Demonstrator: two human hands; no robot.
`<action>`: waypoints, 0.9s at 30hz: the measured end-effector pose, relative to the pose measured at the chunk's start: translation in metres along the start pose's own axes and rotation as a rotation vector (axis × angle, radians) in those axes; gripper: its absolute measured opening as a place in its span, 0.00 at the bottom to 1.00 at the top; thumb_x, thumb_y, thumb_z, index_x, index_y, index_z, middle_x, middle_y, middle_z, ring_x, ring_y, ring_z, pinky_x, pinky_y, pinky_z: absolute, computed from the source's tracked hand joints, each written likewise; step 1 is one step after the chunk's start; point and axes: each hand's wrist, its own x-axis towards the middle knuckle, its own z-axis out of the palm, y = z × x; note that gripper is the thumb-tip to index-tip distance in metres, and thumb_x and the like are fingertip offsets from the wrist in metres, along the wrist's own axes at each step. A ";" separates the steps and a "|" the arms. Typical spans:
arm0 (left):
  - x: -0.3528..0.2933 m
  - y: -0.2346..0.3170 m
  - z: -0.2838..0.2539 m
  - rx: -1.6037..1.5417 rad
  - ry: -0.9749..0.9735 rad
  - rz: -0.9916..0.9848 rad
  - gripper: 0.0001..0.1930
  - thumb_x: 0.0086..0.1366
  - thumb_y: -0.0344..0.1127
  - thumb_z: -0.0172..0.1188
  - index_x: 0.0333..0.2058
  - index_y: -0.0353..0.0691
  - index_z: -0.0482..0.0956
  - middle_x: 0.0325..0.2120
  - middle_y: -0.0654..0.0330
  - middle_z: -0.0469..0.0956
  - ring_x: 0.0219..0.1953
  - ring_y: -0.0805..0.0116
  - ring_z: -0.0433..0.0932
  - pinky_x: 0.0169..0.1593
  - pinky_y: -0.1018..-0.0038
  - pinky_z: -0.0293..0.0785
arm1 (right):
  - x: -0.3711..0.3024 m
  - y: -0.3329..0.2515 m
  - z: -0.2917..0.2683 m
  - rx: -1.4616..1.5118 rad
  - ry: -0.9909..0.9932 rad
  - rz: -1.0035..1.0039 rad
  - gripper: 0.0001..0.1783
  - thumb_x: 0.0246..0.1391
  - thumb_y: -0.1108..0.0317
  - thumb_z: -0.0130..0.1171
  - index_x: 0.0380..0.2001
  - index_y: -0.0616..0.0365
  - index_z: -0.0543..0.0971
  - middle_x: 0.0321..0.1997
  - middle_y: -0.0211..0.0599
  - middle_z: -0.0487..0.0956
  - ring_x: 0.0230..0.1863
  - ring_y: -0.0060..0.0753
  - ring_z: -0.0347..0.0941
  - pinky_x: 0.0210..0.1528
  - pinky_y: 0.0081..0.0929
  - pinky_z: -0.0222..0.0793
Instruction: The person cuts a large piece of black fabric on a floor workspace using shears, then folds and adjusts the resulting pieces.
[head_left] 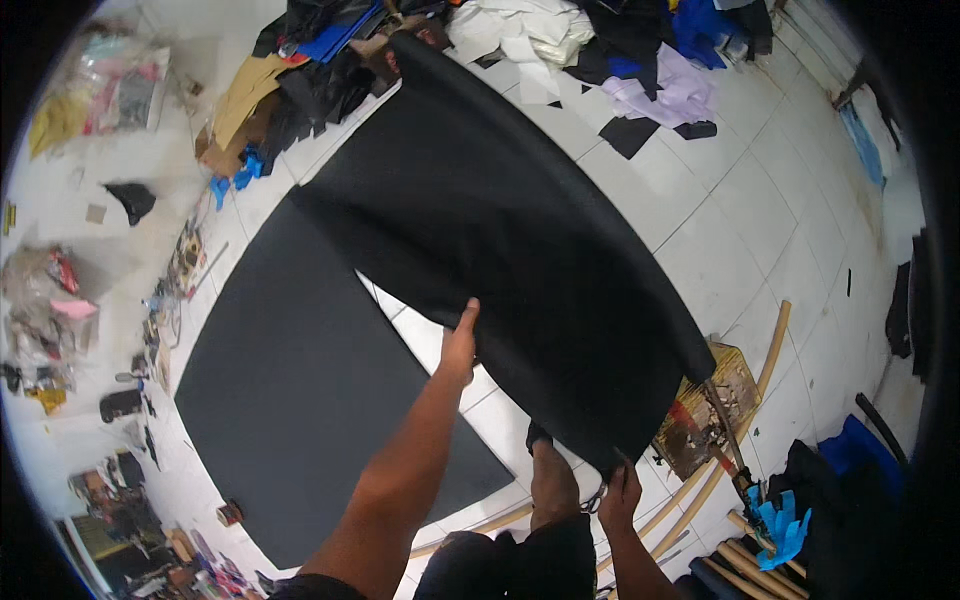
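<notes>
White floor tiles (pixel 745 225) carry a dark grey sheet (pixel 290 380) flat at 8 o'clock and a partly lifted black sheet (pixel 500 220) reaching 12. Fabric scraps (pixel 525 30) heap at 12, lavender cloth (pixel 668 92) at 1, a yellow-sided block (pixel 740 375) at 4, tan poles (pixel 776 345) from 4 to 5.

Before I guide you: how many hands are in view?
2: the left hand at the near edge of the black sheet, the right hand by its lower corner; some fingers are hidden.
</notes>
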 end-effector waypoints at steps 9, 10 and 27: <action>-0.057 0.019 0.035 0.289 0.049 0.259 0.27 0.66 0.24 0.53 0.63 0.28 0.60 0.61 0.44 0.68 0.63 0.49 0.67 0.67 0.64 0.57 | 0.042 -0.206 0.003 -0.500 -0.343 -0.261 0.41 0.53 0.57 0.66 0.65 0.64 0.63 0.59 0.61 0.73 0.60 0.61 0.72 0.63 0.46 0.67; -0.083 0.031 0.045 0.299 0.077 0.198 0.28 0.66 0.25 0.54 0.64 0.30 0.60 0.60 0.45 0.68 0.62 0.51 0.68 0.67 0.65 0.57 | 0.047 -0.225 0.029 -0.589 -0.213 -0.392 0.42 0.51 0.57 0.67 0.65 0.64 0.62 0.60 0.60 0.73 0.58 0.63 0.72 0.61 0.49 0.68; -0.007 0.354 -0.294 -0.574 -0.378 0.062 0.29 0.58 0.50 0.60 0.49 0.30 0.77 0.51 0.47 0.77 0.53 0.46 0.73 0.62 0.55 0.66 | -0.277 -0.400 0.247 -0.512 0.064 -0.210 0.15 0.59 0.64 0.52 0.48 0.50 0.77 0.37 0.56 0.81 0.40 0.64 0.78 0.41 0.53 0.72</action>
